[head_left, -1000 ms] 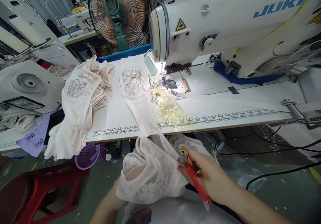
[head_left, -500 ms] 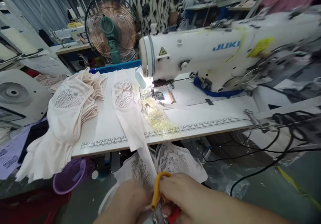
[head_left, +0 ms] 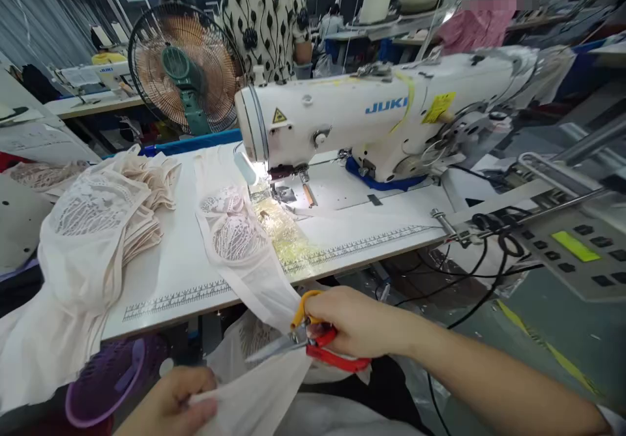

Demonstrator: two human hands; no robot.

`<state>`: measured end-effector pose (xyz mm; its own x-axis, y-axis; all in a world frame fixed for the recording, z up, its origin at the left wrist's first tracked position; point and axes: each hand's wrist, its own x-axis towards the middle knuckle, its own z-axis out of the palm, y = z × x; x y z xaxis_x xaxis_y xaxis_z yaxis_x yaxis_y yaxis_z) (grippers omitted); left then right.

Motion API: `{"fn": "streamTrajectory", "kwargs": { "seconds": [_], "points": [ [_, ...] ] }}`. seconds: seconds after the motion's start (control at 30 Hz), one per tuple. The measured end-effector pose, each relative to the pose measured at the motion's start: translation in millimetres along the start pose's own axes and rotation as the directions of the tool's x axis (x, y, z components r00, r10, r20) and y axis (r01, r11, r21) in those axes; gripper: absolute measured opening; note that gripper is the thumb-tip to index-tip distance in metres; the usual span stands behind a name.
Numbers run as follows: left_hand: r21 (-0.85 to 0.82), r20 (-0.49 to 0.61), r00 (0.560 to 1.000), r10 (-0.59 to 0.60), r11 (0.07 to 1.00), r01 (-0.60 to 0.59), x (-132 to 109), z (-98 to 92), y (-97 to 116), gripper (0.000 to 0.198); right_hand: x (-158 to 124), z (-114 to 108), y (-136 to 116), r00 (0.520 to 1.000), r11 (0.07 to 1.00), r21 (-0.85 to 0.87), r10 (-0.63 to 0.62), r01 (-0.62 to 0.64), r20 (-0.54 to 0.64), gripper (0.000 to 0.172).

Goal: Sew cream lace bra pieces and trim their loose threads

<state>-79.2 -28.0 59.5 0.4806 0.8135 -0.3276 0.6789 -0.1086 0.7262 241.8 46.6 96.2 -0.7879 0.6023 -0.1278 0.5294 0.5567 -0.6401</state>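
My right hand point(head_left: 349, 322) grips a pair of scissors point(head_left: 313, 338) with one orange and one red handle, their blades pointing left beside white fabric. My left hand point(head_left: 178, 397) pinches a stretched strip of that sheer fabric point(head_left: 259, 390) at the lower left. Above the scissors, a white lace bra piece point(head_left: 239, 237) lies on the sewing table and hangs over its front edge toward the blades. Whether the blades are cutting cloth at this instant I cannot tell. More lace fabric rests low, partly hidden behind the blades.
A white JUKI sewing machine point(head_left: 342, 116) stands on the table point(head_left: 161, 273), its lamp lit. Stacked bra pieces point(head_left: 98, 208) lie at the left. A purple basket point(head_left: 81, 397) sits below. Behind is a fan point(head_left: 183, 71); a control panel point(head_left: 577, 247) and black cables are at right.
My left hand has moved left and down, away from my right, drawing the fabric out between them. The scissors now show their blades pointing left. The view has shifted to the right.
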Motion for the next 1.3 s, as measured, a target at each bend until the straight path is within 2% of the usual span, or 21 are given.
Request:
{"fn": "streamTrajectory", "kwargs": {
  "seconds": [0.07, 0.13, 0.17, 0.23, 0.3, 0.37, 0.43, 0.5, 0.53, 0.63, 0.73, 0.83, 1.0, 1.13, 1.3],
  "points": [
    [0.042, 0.092, 0.995, -0.046, 0.998, 0.042, 10, -4.6, 10, 0.035, 3, 0, 0, 1.000, 1.000, 0.022, -0.012, 0.011, 0.010, 0.016],
    [0.149, 0.082, 0.994, -0.072, 0.987, 0.060, 20, -4.6, 21, 0.024, 6, 0, -2, 0.999, 0.999, 0.046, -0.030, 0.028, 0.042, 0.014],
    [0.196, 0.053, 0.997, -0.064, 0.979, 0.052, 26, -2.5, 28, 0.021, 8, 0, -4, 0.997, 0.998, 0.059, -0.036, 0.032, 0.063, 0.013],
    [0.174, 0.071, 0.996, 0.052, 0.983, -0.064, 36, 5.8, 44, 0.022, 11, -2, -5, 0.994, 0.996, 0.088, -0.041, 0.032, 0.104, 0.014],
    [0.100, -0.010, 0.986, 0.168, 0.981, -0.167, 45, 18.2, 61, 0.021, 15, -4, -6, 0.990, 0.993, 0.115, -0.044, 0.029, 0.131, 0.020],
    [0.049, -0.160, 0.954, 0.253, 0.968, -0.248, 53, 31.8, 74, 0.015, 18, -6, -5, 0.988, 0.991, 0.134, -0.045, 0.026, 0.147, 0.025],
    [-0.014, -0.259, 0.930, 0.261, 0.962, -0.274, 58, 43.4, 81, 0.011, 20, -11, -5, 0.985, 0.989, 0.149, -0.047, 0.022, 0.167, 0.026],
    [-0.162, -0.284, 0.940, 0.188, 0.957, -0.240, 62, 50.9, 83, 0.011, 21, -16, -4, 0.980, 0.988, 0.153, -0.044, 0.015, 0.193, 0.025],
    [-0.267, -0.263, 0.956, 0.133, 0.942, -0.205, 63, 52.8, 82, 0.012, 22, -19, -4, 0.978, 0.989, 0.149, -0.041, 0.010, 0.206, 0.025],
    [-0.567, -0.143, 0.990, -0.003, 0.820, -0.079, 66, 52.3, 79, 0.016, 24, -26, -5, 0.972, 0.993, 0.121, -0.021, -0.007, 0.234, 0.024],
    [-0.713, -0.054, 0.995, -0.082, 0.701, 0.019, 68, 47.1, 81, 0.022, 29, -28, -4, 0.973, 0.994, 0.111, -0.031, 0.005, 0.230, 0.023],
    [-0.761, -0.046, 0.993, -0.106, 0.648, 0.034, 69, 43.7, 82, 0.025, 33, -29, -4, 0.973, 0.992, 0.116, -0.073, 0.048, 0.219, 0.023],
    [-0.780, -0.051, 0.993, -0.108, 0.625, 0.028, 66, 44.0, 72, 0.024, 37, -29, -5, 0.970, 0.987, 0.142, -0.106, 0.075, 0.221, 0.024],
    [-0.772, -0.068, 0.991, -0.116, 0.636, 0.022, 64, 42.5, 64, 0.026, 39, -30, -6, 0.967, 0.986, 0.155, -0.101, 0.066, 0.235, 0.023],
    [-0.764, -0.030, 0.991, -0.133, 0.642, 0.063, 64, 40.7, 64, 0.027, 41, -30, -7, 0.965, 0.983, 0.173, -0.110, 0.069, 0.240, 0.021]
  ]
}}
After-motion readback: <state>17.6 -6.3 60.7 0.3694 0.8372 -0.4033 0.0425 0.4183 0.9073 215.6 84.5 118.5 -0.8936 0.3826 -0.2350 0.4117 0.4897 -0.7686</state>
